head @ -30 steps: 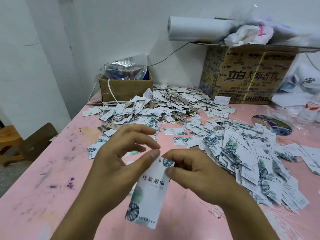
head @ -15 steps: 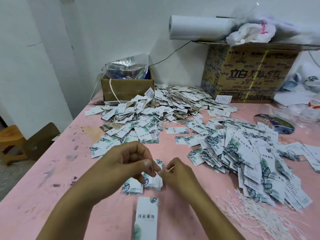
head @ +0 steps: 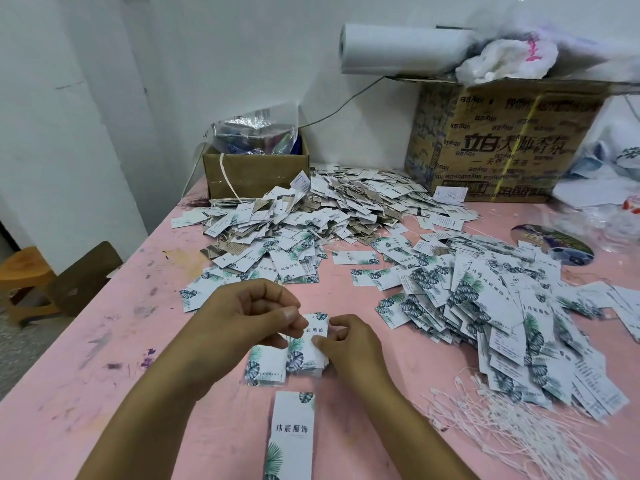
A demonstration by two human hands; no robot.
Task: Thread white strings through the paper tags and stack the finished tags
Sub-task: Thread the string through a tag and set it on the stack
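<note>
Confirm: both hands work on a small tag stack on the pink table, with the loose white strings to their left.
Wrong side: in the head view the loose white strings lie right of the left hand and right hand, which work on the small tag stack on the pink table.

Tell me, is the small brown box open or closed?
Open. The small box has its top uncovered, and a shiny bag sticks out.
</note>
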